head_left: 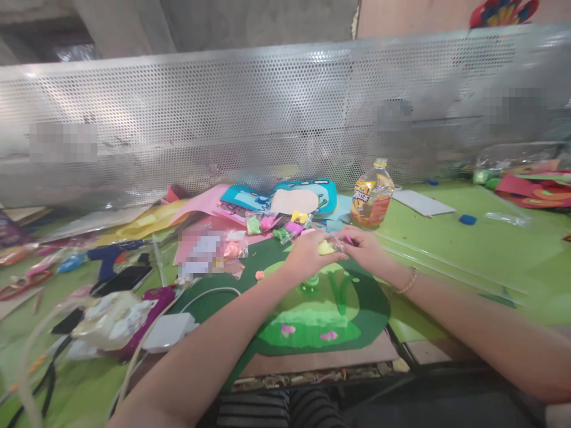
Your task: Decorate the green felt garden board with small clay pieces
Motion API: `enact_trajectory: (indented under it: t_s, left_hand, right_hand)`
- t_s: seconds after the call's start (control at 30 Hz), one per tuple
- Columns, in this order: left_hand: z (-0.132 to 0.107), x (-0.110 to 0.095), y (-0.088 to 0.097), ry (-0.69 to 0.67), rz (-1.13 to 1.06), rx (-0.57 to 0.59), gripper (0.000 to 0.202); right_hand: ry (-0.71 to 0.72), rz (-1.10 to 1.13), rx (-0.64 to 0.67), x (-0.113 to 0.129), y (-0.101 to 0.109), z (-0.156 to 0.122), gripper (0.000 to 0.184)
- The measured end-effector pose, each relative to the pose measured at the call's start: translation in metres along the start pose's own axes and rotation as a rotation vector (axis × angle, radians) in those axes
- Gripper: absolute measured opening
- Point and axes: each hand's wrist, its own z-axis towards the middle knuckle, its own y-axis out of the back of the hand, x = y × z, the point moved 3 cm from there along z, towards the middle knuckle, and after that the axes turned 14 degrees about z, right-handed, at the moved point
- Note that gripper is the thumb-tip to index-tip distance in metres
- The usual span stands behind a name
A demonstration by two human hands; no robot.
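Both my hands meet above a green craft picture made of layered green shapes with small pink flowers. My left hand is closed round a small clear packet of pale yellow modelling clay. From the other side my right hand pinches at the packet's clear wrapping, its fingers partly hidden. A small magenta spot shows at those fingertips; I cannot make out what it is. Just beyond my hands lie little bags of clay: green, yellow and purple.
A drink bottle stands behind my right hand. On the left lie a glue gun, a dark phone, a white adapter, cables and red scissors. A perforated metal screen borders the table's far side.
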Motion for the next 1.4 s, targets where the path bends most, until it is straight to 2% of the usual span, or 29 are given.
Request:
enact_trajectory:
  t_s: [0.1, 0.2, 0.4, 0.57, 0.77, 0.9, 1.0, 1.1, 1.17, 1.27, 1.33, 1.4]
  left_hand:
    - [-0.001, -0.001, -0.001, -0.014, -0.009, -0.001, 0.038]
    - [-0.001, -0.002, 0.000, -0.027, -0.023, -0.002, 0.037]
    - [0.001, -0.003, 0.002, -0.048, -0.057, -0.011, 0.036]
    - [-0.001, -0.003, 0.002, -0.066, -0.070, -0.010, 0.039]
    - [-0.003, -0.002, 0.000, -0.056, -0.058, 0.011, 0.043]
    - [-0.003, -0.001, -0.001, -0.052, -0.060, 0.017, 0.041]
    - [-0.002, -0.001, 0.000, -0.042, -0.070, 0.015, 0.039]
    - [0.000, -0.004, 0.004, -0.027, -0.094, 0.019, 0.037]
    - [0.001, -0.004, 0.007, 0.038, -0.125, 0.010, 0.038]
    - [0.003, 0.001, 0.013, 0.215, -0.183, -0.051, 0.042]
    - [0.005, 0.007, 0.015, 0.311, -0.230, -0.095, 0.045]
    - [0.006, 0.014, 0.015, 0.371, -0.273, -0.118, 0.046]
  right_hand:
    - [-0.025, 0.022, 0.073, -0.001, -0.001, 0.001, 0.012]
    - [-0.035, 0.015, 0.084, -0.003, -0.001, 0.001, 0.011]
    - [0.078, -0.104, 0.046, -0.002, -0.001, 0.000, 0.023]
    - [0.190, -0.192, 0.104, -0.001, -0.002, -0.003, 0.024]
    - [0.179, -0.205, 0.173, 0.000, -0.003, -0.003, 0.027]
    - [0.136, -0.197, 0.169, 0.001, -0.004, -0.002, 0.028]
    - [0.090, -0.153, 0.120, 0.001, -0.005, -0.001, 0.029]
    - [-0.016, -0.050, 0.074, -0.003, -0.003, 0.000, 0.025]
    - [-0.149, 0.092, 0.037, -0.009, 0.000, 0.002, 0.020]
    - [-0.311, 0.380, -0.110, -0.019, 0.007, 0.004, 0.024]
    - [-0.350, 0.511, -0.191, -0.024, 0.010, 0.005, 0.030]
    - [-0.371, 0.567, -0.207, -0.027, 0.011, 0.007, 0.035]
